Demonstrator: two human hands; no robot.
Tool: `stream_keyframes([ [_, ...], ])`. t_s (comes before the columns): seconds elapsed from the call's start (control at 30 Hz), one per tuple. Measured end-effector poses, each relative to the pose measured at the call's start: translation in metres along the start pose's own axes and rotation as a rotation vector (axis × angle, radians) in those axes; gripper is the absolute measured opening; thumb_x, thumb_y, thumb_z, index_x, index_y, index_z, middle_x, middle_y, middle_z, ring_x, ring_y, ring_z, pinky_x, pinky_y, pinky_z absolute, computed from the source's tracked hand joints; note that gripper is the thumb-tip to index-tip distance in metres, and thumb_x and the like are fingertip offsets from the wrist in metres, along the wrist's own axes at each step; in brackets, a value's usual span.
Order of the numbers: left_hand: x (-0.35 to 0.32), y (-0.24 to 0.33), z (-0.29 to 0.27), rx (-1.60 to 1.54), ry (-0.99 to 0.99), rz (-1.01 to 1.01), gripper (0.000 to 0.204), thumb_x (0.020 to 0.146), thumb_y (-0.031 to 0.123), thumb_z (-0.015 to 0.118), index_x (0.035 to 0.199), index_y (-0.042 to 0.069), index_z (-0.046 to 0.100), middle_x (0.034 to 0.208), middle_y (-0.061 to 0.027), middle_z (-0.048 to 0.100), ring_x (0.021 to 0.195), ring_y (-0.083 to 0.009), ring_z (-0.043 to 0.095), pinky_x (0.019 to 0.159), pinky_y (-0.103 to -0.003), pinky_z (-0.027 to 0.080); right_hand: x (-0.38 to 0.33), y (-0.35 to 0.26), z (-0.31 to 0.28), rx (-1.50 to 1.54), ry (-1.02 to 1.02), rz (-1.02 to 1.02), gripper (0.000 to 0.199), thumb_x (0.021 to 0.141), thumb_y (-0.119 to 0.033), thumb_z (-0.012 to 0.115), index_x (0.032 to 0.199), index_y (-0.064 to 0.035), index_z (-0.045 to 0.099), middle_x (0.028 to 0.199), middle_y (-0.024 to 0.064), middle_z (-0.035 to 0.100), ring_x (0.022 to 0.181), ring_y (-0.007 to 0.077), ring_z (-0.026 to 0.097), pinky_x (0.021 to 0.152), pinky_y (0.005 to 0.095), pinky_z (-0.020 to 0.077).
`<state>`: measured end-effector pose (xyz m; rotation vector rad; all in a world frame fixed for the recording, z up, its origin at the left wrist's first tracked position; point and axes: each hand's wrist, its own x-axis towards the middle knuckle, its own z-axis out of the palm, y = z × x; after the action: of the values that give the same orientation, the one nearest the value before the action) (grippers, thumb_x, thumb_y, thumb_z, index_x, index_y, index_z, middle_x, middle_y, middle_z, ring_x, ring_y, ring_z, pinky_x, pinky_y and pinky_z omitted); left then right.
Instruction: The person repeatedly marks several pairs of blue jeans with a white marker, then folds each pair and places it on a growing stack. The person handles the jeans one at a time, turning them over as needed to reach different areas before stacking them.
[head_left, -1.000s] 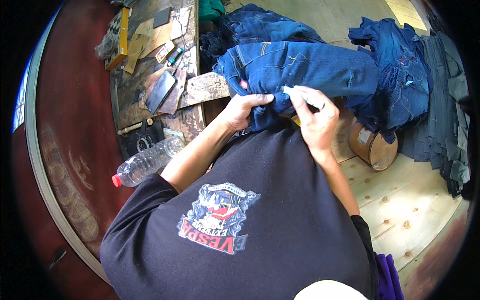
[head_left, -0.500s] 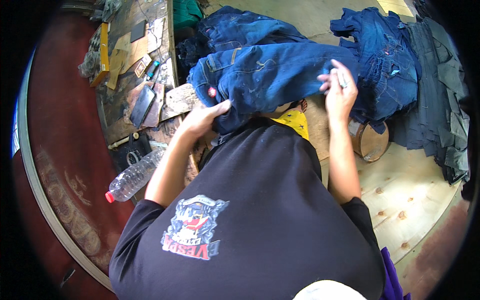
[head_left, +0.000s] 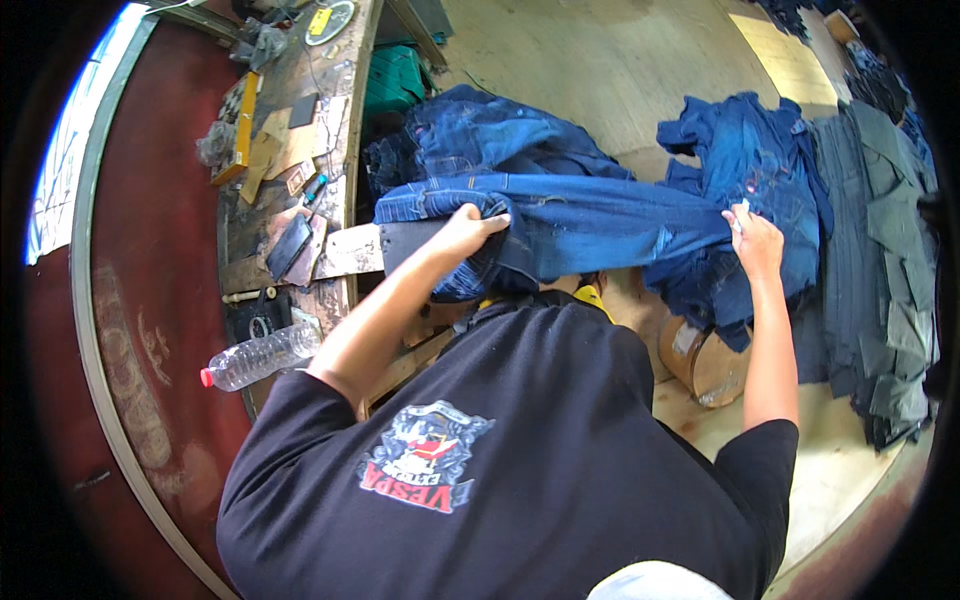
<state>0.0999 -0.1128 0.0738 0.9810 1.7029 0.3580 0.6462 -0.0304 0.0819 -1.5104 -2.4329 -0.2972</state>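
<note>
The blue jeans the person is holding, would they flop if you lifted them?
Probably floppy: the blue jeans sag and crease between the left hand and right hand. Likely fairly heavy, being thick denim stretched with both hands. They seem unlikely to slip, since the cloth bunches where it is gripped.

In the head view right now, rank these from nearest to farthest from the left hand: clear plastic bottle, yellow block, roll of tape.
From the left hand:
1. Roll of tape, low on its right.
2. Clear plastic bottle, lower left, about as near; too close to call.
3. Yellow block, upper left on the bench, farthest.
</note>
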Motion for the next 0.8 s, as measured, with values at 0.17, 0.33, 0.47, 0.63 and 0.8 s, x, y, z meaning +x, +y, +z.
stream_keyframes([
  [0.17,-0.012,-0.005,-0.001,-0.355,0.195,-0.120,0.039,0.086,0.032,0.089,0.100,0.008,0.061,0.085,-0.0028,0.058,0.075,-0.0181,0.054,0.069,-0.037,0.045,0.023,-0.008,0.035,0.198,-0.122,0.135,0.022,0.103,-0.037,0.073,0.098,-0.0161,0.072,0.081,0.0130,0.075,0.073,0.0363,0.074,0.062,0.0508,0.0539],
  [0.33,-0.017,-0.073,-0.063,-0.576,0.547,-0.008,0.052,0.081,0.020,0.085,0.127,0.003,0.069,0.112,-0.0117,0.076,0.107,-0.0272,0.071,0.097,-0.041,0.056,0.006,-0.069,0.073,0.622,-0.153,0.158,0.021,0.100,-0.029,0.079,0.110,-0.0104,0.080,0.097,0.0164,0.080,0.087,0.0372,0.078,0.076,0.0480,0.0610],
  [0.47,-0.007,-0.046,-0.013,-0.158,0.770,0.047,0.049,0.082,0.018,0.082,0.127,0.002,0.069,0.115,-0.0171,0.073,0.111,-0.0324,0.070,0.101,-0.045,0.055,-0.025,-0.005,0.058,0.525,-0.178,0.253,0.015,0.098,-0.025,0.078,0.108,-0.0151,0.084,0.100,0.0155,0.081,0.091,0.0342,0.079,0.081,0.0427,0.0619],
  [0.63,0.003,0.093,0.168,-0.005,-0.058,0.262,0.073,0.088,0.026,0.086,0.149,-0.003,0.057,0.145,-0.0228,0.061,0.139,-0.0347,0.056,0.121,-0.045,0.042,-0.040,0.193,-0.019,0.136,0.022,0.611,0.026,0.105,-0.032,0.076,0.118,-0.0105,0.082,0.111,0.0148,0.083,0.099,0.0320,0.080,0.086,0.0413,0.0610],
  [0.8,0.068,0.237,0.280,-0.507,-0.344,0.745,0.086,0.089,0.005,0.075,0.164,-0.003,0.034,0.151,-0.0181,0.053,0.150,-0.0255,0.042,0.128,-0.037,0.032,-0.025,0.307,-0.106,-0.217,0.311,0.742,0.040,0.108,-0.052,0.068,0.127,-0.0201,0.080,0.122,0.0075,0.082,0.108,0.0326,0.079,0.089,0.0414,0.0597],
])
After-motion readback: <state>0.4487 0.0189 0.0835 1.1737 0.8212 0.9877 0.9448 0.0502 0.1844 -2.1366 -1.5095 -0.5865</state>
